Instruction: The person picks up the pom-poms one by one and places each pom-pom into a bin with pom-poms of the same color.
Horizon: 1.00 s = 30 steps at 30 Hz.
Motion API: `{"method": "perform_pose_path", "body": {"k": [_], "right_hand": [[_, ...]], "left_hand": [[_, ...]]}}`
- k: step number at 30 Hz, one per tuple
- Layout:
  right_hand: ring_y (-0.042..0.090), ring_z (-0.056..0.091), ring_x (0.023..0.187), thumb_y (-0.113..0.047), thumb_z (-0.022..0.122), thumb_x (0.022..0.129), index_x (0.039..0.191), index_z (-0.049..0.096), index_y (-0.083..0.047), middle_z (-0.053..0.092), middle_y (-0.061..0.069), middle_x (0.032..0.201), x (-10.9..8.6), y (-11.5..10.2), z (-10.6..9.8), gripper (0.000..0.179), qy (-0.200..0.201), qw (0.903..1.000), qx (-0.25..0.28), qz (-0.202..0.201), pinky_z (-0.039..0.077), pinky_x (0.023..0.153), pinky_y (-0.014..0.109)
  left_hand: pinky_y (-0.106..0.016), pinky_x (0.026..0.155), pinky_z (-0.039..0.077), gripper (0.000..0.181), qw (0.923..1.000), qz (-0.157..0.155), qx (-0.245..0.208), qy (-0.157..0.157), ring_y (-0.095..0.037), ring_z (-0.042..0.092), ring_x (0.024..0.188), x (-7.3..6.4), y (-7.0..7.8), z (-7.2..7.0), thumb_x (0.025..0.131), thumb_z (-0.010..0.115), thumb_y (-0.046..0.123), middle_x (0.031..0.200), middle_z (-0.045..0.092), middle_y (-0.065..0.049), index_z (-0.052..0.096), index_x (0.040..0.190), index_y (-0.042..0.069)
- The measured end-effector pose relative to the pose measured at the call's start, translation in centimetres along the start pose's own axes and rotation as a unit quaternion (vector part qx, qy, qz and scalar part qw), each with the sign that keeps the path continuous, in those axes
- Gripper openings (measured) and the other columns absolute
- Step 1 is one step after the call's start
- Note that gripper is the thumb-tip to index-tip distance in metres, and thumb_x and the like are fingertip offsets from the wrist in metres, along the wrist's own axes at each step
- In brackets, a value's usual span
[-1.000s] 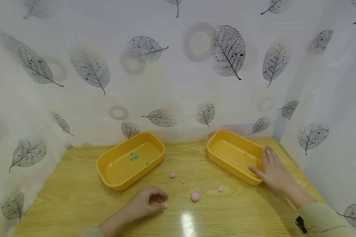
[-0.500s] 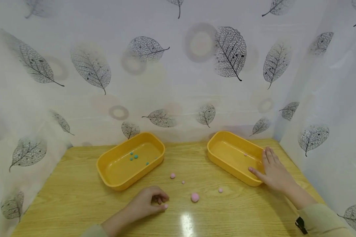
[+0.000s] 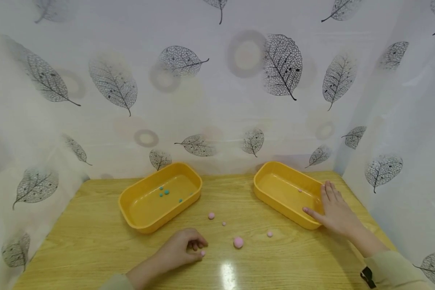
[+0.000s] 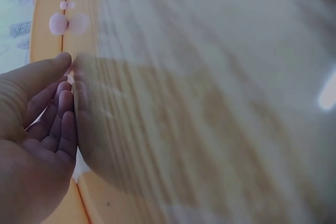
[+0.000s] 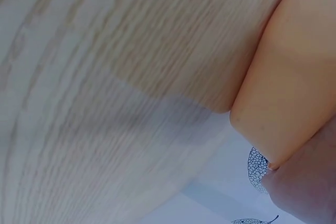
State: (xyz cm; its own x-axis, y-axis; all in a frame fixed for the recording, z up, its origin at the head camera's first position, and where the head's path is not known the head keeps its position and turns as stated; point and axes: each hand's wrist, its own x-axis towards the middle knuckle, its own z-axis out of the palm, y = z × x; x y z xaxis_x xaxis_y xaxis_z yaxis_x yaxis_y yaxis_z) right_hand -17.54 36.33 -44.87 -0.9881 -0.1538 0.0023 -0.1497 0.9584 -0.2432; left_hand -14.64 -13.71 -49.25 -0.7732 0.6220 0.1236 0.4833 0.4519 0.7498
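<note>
My left hand (image 3: 177, 249) rests low over the table, fingers curved and thumb forward, with a gap between them. A small pink ball (image 3: 203, 253) lies at the thumb tip, on the finger side. In the left wrist view, the left hand (image 4: 44, 114) shows its thumb above the bent fingers, close to the tabletop. My right hand (image 3: 338, 213) rests on the near right end of the right yellow tray (image 3: 284, 205), fingers straight along the rim and thumb over the inside. A tiny pink ball (image 3: 300, 190) lies in that tray. The right wrist view catches part of the right hand (image 5: 310, 177) against the tray wall.
Between the hands lie a large pink ball (image 3: 238, 242) and smaller ones, including a pink ball (image 3: 211, 216) farther back. The left yellow tray (image 3: 145, 229) holds several teal balls (image 3: 166, 192). A leaf-printed curtain (image 3: 217, 112) encloses the wooden table (image 3: 83, 241).
My left thumb has edged slightly right, alongside the small pink ball, which stays in place on the table. My right hand keeps its place on the tray. The view has shifted slightly.
</note>
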Motion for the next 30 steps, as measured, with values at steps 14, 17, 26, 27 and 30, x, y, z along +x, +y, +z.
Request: {"method": "perform_pose_path", "body": {"k": [14,17,26,27,30], "right_hand": [[0.060,-0.006,0.158,-0.061,0.051,0.106,0.158,0.004,0.024,-0.011,0.041,0.168,-0.2,0.0,0.4,0.110,0.006,0.9999,0.012,0.002,-0.002,0.132,0.065],[0.060,-0.005,0.158,-0.061,0.051,0.106,0.158,0.004,0.024,-0.011,0.041,0.168,-0.1,0.0,0.3,0.110,0.007,0.9999,0.011,0.001,-0.002,0.132,0.065],[0.060,-0.006,0.158,-0.060,0.051,0.106,0.158,0.004,0.024,-0.011,0.041,0.168,-0.1,0.0,0.3,0.110,0.004,0.9999,0.013,0.001,0.000,0.131,0.067],[0.059,-0.007,0.158,-0.060,0.051,0.106,0.158,0.004,0.024,-0.011,0.041,0.169,-0.1,0.0,0.3,0.110,0.004,0.9999,0.013,0.001,0.000,0.131,0.067],[0.059,-0.006,0.159,-0.060,0.051,0.106,0.158,0.004,0.024,-0.011,0.041,0.169,-0.1,0.0,0.2,0.110,0.003,0.9999,0.014,0.002,0.000,0.132,0.067]], "left_hand": [[-0.015,0.068,0.052,0.006,0.9996,-0.006,0.028,0.000,0.006,0.056,0.076,0.5,0.4,0.2,0.091,0.085,0.017,0.084,0.069,0.011,0.079,0.090,0.019],[-0.015,0.067,0.052,0.006,0.9998,-0.015,0.013,-0.002,0.008,0.055,0.075,0.6,0.1,0.2,0.092,0.084,0.015,0.083,0.069,0.011,0.079,0.090,0.018],[-0.019,0.071,0.058,0.004,0.9969,-0.038,-0.059,0.035,0.005,0.062,0.080,1.0,0.1,0.4,0.093,0.080,0.012,0.091,0.077,0.000,0.081,0.096,0.008],[-0.019,0.072,0.059,0.004,0.9965,-0.037,-0.062,0.041,0.005,0.062,0.080,1.1,0.1,0.5,0.093,0.080,0.011,0.091,0.077,0.000,0.081,0.096,0.009],[-0.019,0.072,0.059,0.004,0.9956,-0.039,-0.067,0.052,0.005,0.063,0.080,1.4,0.2,0.8,0.094,0.080,0.012,0.091,0.078,-0.001,0.081,0.097,0.010]]}}
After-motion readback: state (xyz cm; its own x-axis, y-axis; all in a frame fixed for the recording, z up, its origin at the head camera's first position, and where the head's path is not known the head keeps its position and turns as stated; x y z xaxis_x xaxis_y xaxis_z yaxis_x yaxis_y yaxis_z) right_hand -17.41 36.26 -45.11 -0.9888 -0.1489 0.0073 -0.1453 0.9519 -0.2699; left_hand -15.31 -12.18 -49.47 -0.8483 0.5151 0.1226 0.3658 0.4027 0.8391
